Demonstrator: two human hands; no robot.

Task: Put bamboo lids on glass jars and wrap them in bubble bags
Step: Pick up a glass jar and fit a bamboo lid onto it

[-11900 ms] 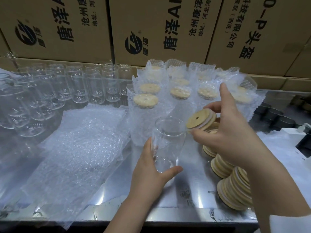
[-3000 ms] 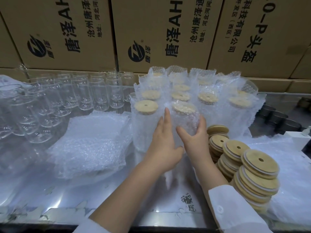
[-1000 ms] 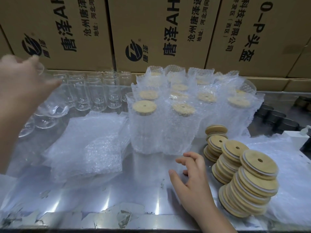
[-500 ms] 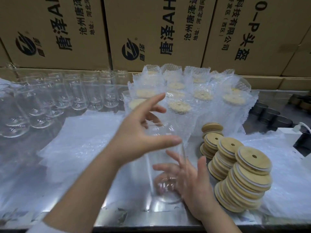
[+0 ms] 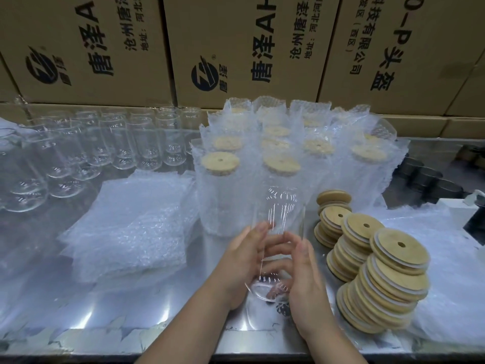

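i have both hands on the tall clear glass jar point(image 5: 282, 219), which stands mid-way along the shiny metal worktop point(image 5: 157, 311) right in front of me, just ahead of the block of lidded jars wrapped in bubble bags point(image 5: 231, 200). the left hand point(image 5: 240, 261) curls round its left flank and the right hand point(image 5: 307, 282) cups its right flank, the fingers of both showing through the glass low on the body. the jar's long axis runs upright, with the open mouth at the top and clear of both hands and the base down by the worktop, though i cannot tell whether it is fully set down. what the next move turns on is where the round bamboo lids with a centre hole point(image 5: 399, 248) lie: in leaning stacks to the right of the jar, just beside the right hand and well apart from the left. so i judge the right hand should let go and fetch a lid while the left steadies the jar. the pile of flat bubble bags point(image 5: 131, 227) lies to the left, nearer the left hand, for the wrapping after that.
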